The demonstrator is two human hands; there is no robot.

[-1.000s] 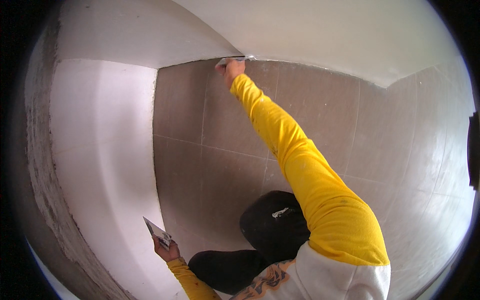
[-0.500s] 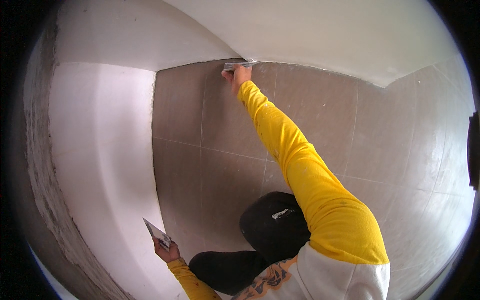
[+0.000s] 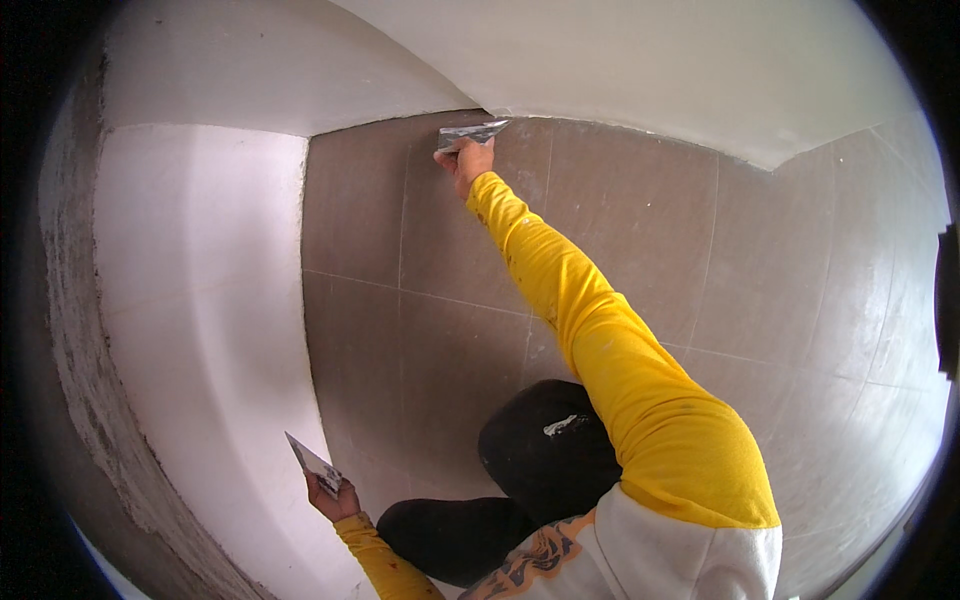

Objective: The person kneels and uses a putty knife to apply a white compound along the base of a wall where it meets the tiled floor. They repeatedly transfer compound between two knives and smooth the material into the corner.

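Observation:
My right hand (image 3: 470, 160), at the end of an outstretched yellow sleeve, grips a flat metal putty blade (image 3: 462, 135) close to the junction where the far white wall (image 3: 645, 70) meets the floor, just below a step in that wall. Its fingers are wrapped round the blade's back. At the lower left, my left hand (image 3: 331, 494) is closed on a second metal putty blade (image 3: 312, 458), smeared with grey material and held in front of the pale left-hand surface (image 3: 200, 330).
Brown-grey tiled floor (image 3: 630, 250) with thin grout lines spreads below and to the right. A rough grey strip (image 3: 80, 320) runs along the far left. My bent legs in dark trousers (image 3: 545, 440) are at the bottom middle.
My right hand with its blade first shifted right and down, then slightly left, now lying a little below the wall's base line. My left hand and its blade have barely moved.

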